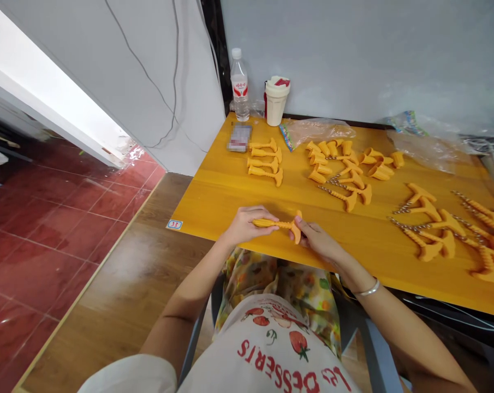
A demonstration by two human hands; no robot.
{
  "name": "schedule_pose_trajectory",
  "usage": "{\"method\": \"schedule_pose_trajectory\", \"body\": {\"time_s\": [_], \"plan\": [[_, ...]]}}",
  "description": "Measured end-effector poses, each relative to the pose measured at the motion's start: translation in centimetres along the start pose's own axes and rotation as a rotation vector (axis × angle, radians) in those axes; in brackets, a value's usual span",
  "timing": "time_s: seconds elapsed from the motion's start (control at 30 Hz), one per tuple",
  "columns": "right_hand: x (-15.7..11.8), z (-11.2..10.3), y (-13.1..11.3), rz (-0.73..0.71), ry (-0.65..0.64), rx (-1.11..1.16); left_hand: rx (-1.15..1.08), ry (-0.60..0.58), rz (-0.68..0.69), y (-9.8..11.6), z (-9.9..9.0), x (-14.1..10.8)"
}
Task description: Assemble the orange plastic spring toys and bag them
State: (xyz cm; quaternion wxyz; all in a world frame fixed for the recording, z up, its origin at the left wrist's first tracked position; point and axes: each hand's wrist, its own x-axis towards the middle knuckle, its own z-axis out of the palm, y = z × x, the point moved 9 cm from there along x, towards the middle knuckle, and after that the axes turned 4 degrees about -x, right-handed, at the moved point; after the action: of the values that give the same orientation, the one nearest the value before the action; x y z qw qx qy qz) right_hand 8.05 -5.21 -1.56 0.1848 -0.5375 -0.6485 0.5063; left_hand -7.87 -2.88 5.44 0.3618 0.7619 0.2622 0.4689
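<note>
Left to right: water bottle (239,87) at upper left of the yellow wooden tabletop (214,191). Left hand (244,225) curled around the shaft end of an orange ribbed T-shaped plastic part (271,223), front edge of the tabletop, centre of frame. Right hand (317,239) pinches the part near its crossbar; hands apart, part spanning the gap. Holding both ends looks right for keeping it steady. Further right, orange parts with bead chains (429,214) lie loose.
</note>
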Motion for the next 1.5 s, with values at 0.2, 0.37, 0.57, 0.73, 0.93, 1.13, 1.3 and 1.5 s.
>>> {"method": "schedule_pose_trajectory", "body": {"time_s": [0.2, 0.37, 0.57, 0.73, 0.93, 1.13, 1.3, 1.5], "plan": [[-1.7, -3.7, -3.3, -0.326, 0.432, -0.586, -0.023, 0.046, -0.095, -1.2, -0.1, -0.3], [-2.5, -1.8, -4.6, -0.605, 0.515, -1.038, -0.052, 0.043, -0.071, -1.2, 0.6, -0.2], [-2.0, -1.0, -3.4, -0.577, 0.364, -0.836, -0.089, 0.021, -0.092, -1.5, 0.8, -0.1], [-1.7, -0.9, -2.6, -0.404, 0.198, -0.457, -0.121, 0.009, -0.136, -1.3, 1.0, 0.0], [-1.5, -0.2, -0.7, -0.167, 0.072, 0.053, -0.086, 0.021, 0.016, 0.5, 1.2, 0.8], [-1.4, -1.1, 0.4, 0.067, 0.041, 0.05, -0.014, 0.036, 0.121, 1.1, 1.4, 1.3], [-1.4, -0.6, 1.4, 0.156, -0.012, 0.221, 0.042, -0.053, 0.151, 0.8, 2.6, 1.6], [-3.1, -3.5, 0.9, -0.21, 0.392, -0.089, -0.008, -0.038, -0.017, -0.7, 2.4, 1.6]]}}
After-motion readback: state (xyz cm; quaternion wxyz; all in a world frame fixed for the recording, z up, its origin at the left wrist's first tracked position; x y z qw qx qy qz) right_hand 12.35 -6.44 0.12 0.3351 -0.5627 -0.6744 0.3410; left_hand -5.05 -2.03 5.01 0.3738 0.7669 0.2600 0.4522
